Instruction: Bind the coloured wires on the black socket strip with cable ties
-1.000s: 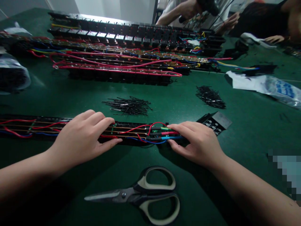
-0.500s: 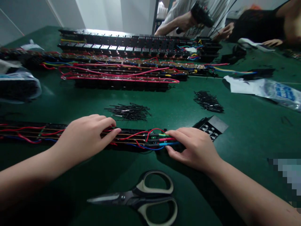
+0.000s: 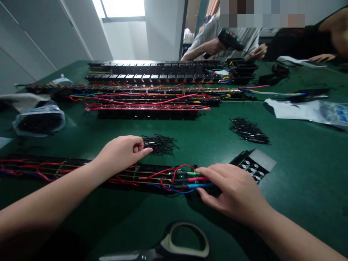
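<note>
A long black strip with brass-coloured rails and red and blue wires, a wiring assembly (image 3: 152, 174), lies crosswise in front of me. My right hand (image 3: 231, 188) grips its right end, thumb below and fingers above the thick green-yellow, red and blue cables (image 3: 194, 179). Its palm side is hidden. Past the strip, my left hand (image 3: 125, 152) reaches the left edge of a pile of thin black cable ties (image 3: 162, 144). Its fingers are curled with the thumb apart, and nothing shows between them. Scissors (image 3: 163, 248) lie nearest me, cut off by the bottom edge.
A second pile of cable ties (image 3: 248, 130) lies right of the first. A perforated black piece (image 3: 251, 166) sits by my right hand. Further back are more wired strips (image 3: 146, 108), a bag of black pieces (image 3: 39, 121) and a co-worker's hand with a power drill (image 3: 231, 40).
My left hand has moved off the strip, up and right to the cable ties. My right hand keeps its grip. The view has tilted upward, so the scissors sit lower.
</note>
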{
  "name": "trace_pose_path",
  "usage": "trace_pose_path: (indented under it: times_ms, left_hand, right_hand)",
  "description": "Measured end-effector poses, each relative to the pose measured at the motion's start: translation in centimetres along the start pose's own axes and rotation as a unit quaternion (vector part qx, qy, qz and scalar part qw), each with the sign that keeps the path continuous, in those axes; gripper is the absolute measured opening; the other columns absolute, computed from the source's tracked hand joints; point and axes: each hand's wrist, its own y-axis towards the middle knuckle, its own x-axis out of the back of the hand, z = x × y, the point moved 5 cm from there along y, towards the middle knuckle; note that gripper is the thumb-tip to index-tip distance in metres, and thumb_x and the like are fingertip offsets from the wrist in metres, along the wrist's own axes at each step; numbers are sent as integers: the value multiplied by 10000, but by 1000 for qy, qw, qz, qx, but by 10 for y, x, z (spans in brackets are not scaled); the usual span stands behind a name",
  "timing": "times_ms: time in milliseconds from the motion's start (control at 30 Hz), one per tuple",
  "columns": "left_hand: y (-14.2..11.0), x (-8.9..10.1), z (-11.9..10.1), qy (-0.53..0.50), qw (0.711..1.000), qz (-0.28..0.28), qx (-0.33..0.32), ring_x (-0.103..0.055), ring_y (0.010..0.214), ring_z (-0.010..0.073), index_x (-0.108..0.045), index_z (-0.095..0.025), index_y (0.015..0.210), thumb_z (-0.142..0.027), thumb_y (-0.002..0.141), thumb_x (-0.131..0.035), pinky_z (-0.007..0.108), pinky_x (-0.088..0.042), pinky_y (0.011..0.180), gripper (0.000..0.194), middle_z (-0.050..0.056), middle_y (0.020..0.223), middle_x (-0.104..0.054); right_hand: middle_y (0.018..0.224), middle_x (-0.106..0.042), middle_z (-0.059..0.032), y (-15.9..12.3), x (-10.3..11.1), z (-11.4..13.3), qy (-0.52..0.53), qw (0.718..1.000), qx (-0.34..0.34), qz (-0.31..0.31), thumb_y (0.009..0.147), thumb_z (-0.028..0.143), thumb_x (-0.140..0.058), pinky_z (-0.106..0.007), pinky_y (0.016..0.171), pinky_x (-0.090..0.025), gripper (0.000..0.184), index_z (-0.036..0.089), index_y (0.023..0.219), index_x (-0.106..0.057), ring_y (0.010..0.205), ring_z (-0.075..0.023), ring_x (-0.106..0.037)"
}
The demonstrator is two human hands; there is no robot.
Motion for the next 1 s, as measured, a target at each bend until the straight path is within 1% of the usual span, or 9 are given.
trace_pose_path:
  times_ms: [100,167,267,433,667,867,1000]
  left_hand:
    - [1,-3,2,-28,999,20,-5,-628,670,195,-691,-239,760,-634,900,-568,295,-399,584,437,12,748,-713]
    - [2,-5,2,-40,999,29,-6,-646,682,197,-718,-246,779,-575,877,-592,297,-417,593,365,8,762,-728]
    - [4,-6,3,-52,998,31,-5,-664,696,196,-733,-244,787,-494,862,-575,300,-444,618,305,11,775,-748]
    - [4,-4,5,-58,998,2,-5,-635,666,187,-705,-238,772,-443,839,-548,301,-448,621,266,15,779,-741]
    - [0,9,0,-68,996,-51,2,-541,578,165,-629,-222,773,-425,867,-498,295,-392,571,259,15,685,-662]
    - [-2,15,1,-80,993,-83,8,-548,610,165,-626,-216,826,-429,890,-489,304,-414,602,262,21,742,-674]
    - [-4,17,1,-84,992,-98,9,-542,622,163,-622,-215,829,-423,899,-492,310,-397,614,256,20,756,-675]
  right_hand:
    - [838,-775,-46,2,1,1,6,1000,0,6,897,300,-637,-317,616,-508,198,178,1031,-717,684,-206,-707]
    - [838,-775,-48,3,1,1,4,1000,1,7,897,302,-640,-317,619,-511,202,176,1036,-715,684,-205,-708]
    - [848,-780,-52,2,1,2,0,1000,4,9,893,298,-646,-316,633,-516,202,177,1040,-711,692,-203,-711]
    - [850,-784,-49,1,0,2,-6,1000,5,4,899,306,-643,-313,642,-512,195,182,1032,-710,698,-201,-712]
    - [829,-769,-40,2,-1,2,-14,1000,5,7,889,305,-656,-324,627,-498,199,175,1025,-722,683,-210,-699]
    - [827,-765,-36,1,-2,2,-7,1000,1,11,887,308,-655,-319,634,-492,203,176,1026,-724,684,-203,-693]
    - [842,-767,-40,0,-3,2,-7,1000,-4,14,891,312,-656,-320,641,-493,211,174,1036,-724,707,-209,-701]
